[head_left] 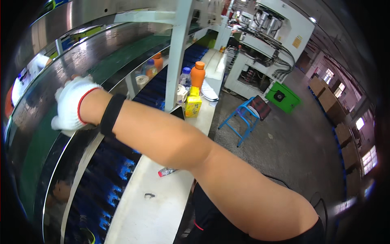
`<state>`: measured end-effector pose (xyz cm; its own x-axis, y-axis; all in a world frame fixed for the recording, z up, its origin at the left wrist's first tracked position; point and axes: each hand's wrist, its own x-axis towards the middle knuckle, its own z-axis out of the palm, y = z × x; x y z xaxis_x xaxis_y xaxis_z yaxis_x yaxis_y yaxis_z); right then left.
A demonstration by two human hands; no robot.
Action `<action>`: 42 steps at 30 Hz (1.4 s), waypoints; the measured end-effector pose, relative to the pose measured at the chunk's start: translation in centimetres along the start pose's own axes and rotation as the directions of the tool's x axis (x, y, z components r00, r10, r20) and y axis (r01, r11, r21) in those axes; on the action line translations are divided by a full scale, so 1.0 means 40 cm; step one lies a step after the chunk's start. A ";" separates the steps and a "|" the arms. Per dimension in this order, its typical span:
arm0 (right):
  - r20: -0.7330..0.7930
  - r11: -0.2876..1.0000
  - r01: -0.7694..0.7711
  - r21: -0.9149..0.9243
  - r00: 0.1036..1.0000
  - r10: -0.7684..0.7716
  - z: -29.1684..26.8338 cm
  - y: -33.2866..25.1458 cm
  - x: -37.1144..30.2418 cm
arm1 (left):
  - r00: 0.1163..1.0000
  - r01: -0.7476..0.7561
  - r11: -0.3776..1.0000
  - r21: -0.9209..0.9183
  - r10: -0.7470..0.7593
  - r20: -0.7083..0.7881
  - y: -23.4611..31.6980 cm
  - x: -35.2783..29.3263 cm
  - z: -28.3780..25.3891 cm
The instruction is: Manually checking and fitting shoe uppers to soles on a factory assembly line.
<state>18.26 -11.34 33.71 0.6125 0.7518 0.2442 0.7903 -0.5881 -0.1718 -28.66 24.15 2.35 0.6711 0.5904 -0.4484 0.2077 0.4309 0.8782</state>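
My right arm reaches across from the lower right. My right hand (75, 105), in a white knit glove with a red cuff edge, is over the shiny metal rail (61, 156) beside the green conveyor belt (34, 152). A black band (113, 115) circles the wrist. The fingers point away and are mostly hidden behind the back of the glove, so their grip is unclear. A pale edge (70, 132) shows just under the hand; I cannot make out what it belongs to. My left hand is out of the picture.
A white ledge (142, 215) beside dark blue slats (91, 191) carries a red-ended tube (165, 172), a small dark piece (149, 195), an orange bottle (198, 75) and a yellow box (193, 106). A pale post (177, 57) rises between. Right stand a blue-framed stool (243, 118) and green crate (282, 97).
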 end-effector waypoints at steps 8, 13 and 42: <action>0.034 0.997 0.064 -0.035 0.997 -0.063 0.038 -0.021 0.059 | 0.927 -0.209 0.942 0.262 0.105 0.361 0.104 0.399 0.477; 0.125 0.998 0.059 -0.030 0.991 -0.055 0.021 -0.013 0.067 | 0.890 -0.372 0.854 0.364 0.217 0.400 0.162 0.452 0.541; -0.023 0.999 -0.021 0.037 0.999 0.022 -0.050 0.019 -0.025 | 0.609 -0.300 -0.305 0.904 0.668 0.427 0.665 -0.233 -0.179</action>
<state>18.21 -13.13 35.26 0.6295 0.7315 0.2619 0.7770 -0.5927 -0.2122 -34.47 34.99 28.69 0.8516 0.3559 0.3850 0.3788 -0.9253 0.0174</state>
